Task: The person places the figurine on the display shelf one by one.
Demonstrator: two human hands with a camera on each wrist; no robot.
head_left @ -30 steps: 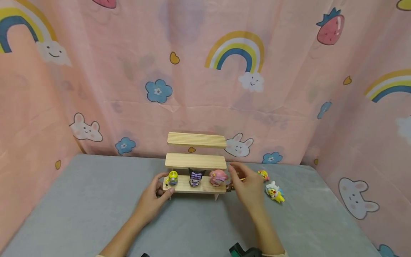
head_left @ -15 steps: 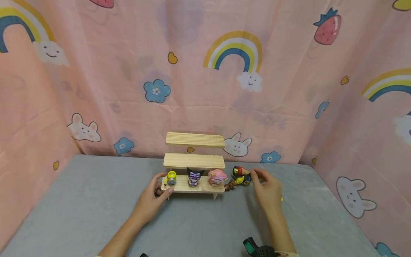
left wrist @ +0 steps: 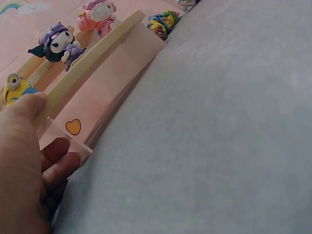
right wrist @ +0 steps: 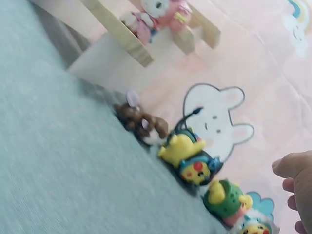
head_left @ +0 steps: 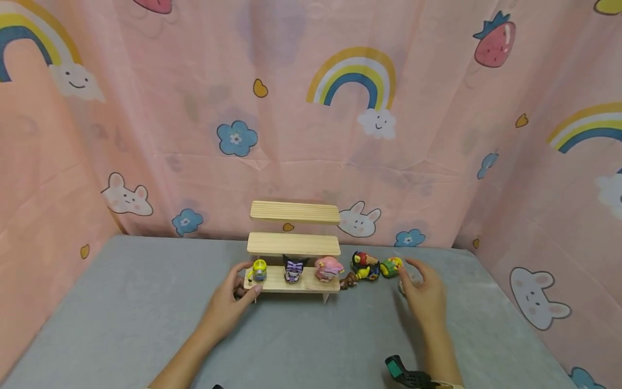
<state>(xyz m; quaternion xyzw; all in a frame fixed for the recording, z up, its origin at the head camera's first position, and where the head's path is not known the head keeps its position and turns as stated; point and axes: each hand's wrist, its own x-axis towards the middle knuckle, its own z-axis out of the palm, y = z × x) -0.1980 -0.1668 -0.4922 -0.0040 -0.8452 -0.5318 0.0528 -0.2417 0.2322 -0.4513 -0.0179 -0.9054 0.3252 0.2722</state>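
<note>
My left hand point(head_left: 231, 299) grips the left end of a three-tier wooden display stand point(head_left: 311, 286), thumb on the lowest shelf. On that shelf stand a yellow minion figurine point(head_left: 259, 270), a black-and-purple figurine point(left wrist: 58, 44) and a pink figurine point(head_left: 329, 268). My right hand point(head_left: 427, 294) hovers beside the loose figurines right of the stand, thumb and forefinger apart with nothing between them. Nearest it are a green-and-yellow figurine point(head_left: 391, 266) and a white-hooded yellow figurine point(right wrist: 256, 225), partly hidden by the hand in the head view.
Between the stand and the green figurine lie a brown figurine point(right wrist: 141, 124) and a yellow-and-dark figurine point(right wrist: 187, 156). The two upper shelves point(head_left: 293, 244) rise behind the lowest one. A grey cloth point(head_left: 291, 346) covers the table, and a pink printed curtain point(head_left: 291, 162) hangs behind.
My right hand has moved right, away from the stand's end, uncovering the brown, yellow-and-dark and green figurines. My left hand has kept its grip on the stand.
</note>
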